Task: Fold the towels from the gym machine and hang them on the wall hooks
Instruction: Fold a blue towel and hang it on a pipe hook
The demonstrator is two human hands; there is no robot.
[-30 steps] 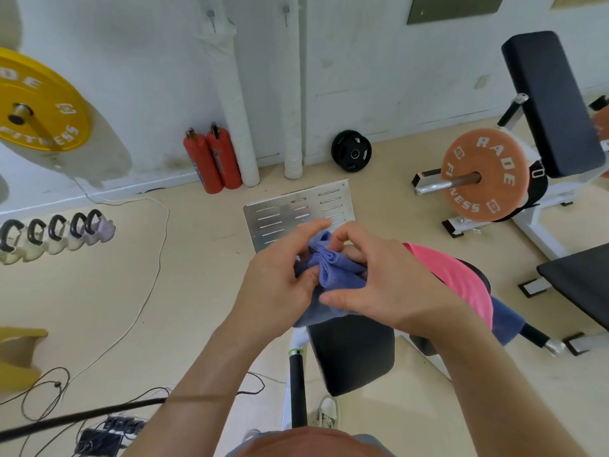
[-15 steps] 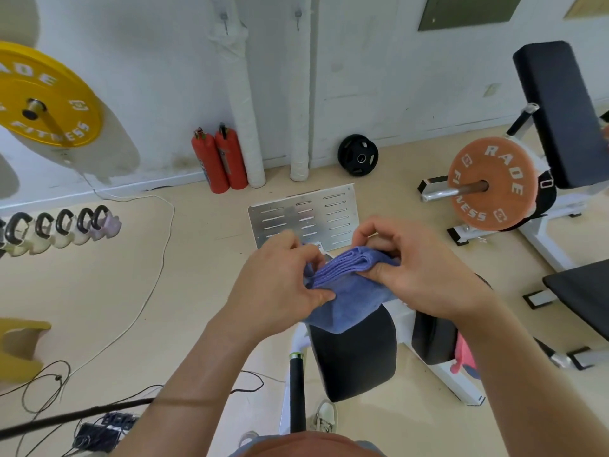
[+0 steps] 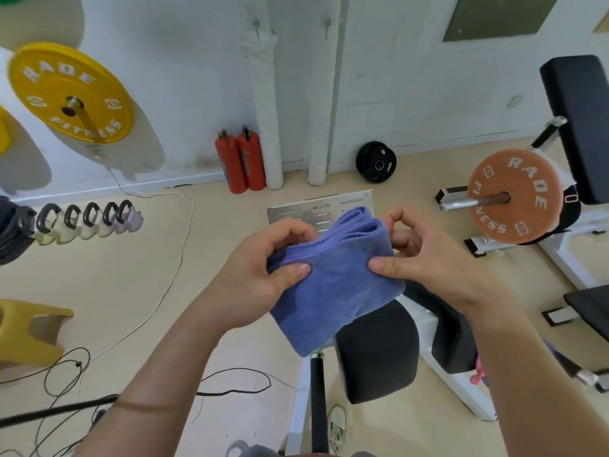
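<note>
Blue terry cloth, doubled over several times, sits between both hands: the towel [image 3: 336, 285] is held in the air above the black seat pad [image 3: 379, 354] of the gym machine [image 3: 425, 323], touching nothing but the fingers. The left hand [image 3: 260, 278] grips its left edge, thumb pressed on top and fingers curled underneath. The right hand [image 3: 428, 258] pinches the right edge, thumb flat on the cloth and the other fingers bent behind it.

By my reading the folding step is nearly finished (the layers look stacked and fairly even), and hanging comes next. That calls for lifting the bundle to one of the two wall hooks [image 3: 257, 25] high on the white wall [image 3: 164, 44] ahead, well apart from the hands. An edge or loop must catch on a hook without the layers sliding open.

Its long axis runs away from the person toward the wall, the far end leaning slightly right. The stacked fold edges point that way, and the near corner droops toward the pad.
</note>
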